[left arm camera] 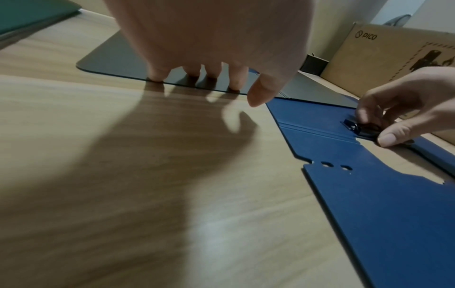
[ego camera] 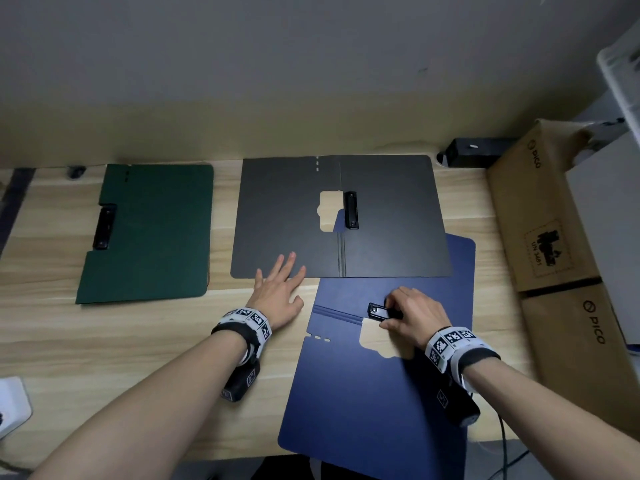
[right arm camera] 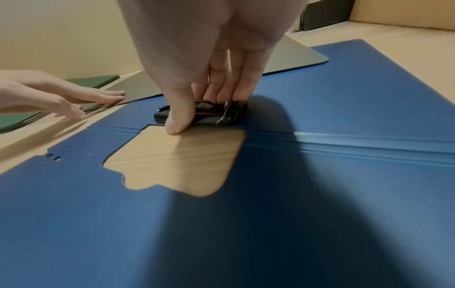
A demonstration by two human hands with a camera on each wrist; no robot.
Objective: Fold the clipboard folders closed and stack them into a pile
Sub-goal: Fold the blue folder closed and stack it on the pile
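Observation:
Three clipboard folders lie on the wooden table. The green folder is folded closed at the left. The black folder lies spread open at the back centre, overlapping the far part of the open blue folder in front of it. My left hand lies flat with straight fingers touching the black folder's near left edge. My right hand pinches the blue folder's black clip, thumb in front and fingers behind the clip.
Brown PICO cardboard boxes line the right edge of the table. A black device sits at the back wall by a cable hole. A white object lies at the near left corner. Bare wood shows between the green and blue folders.

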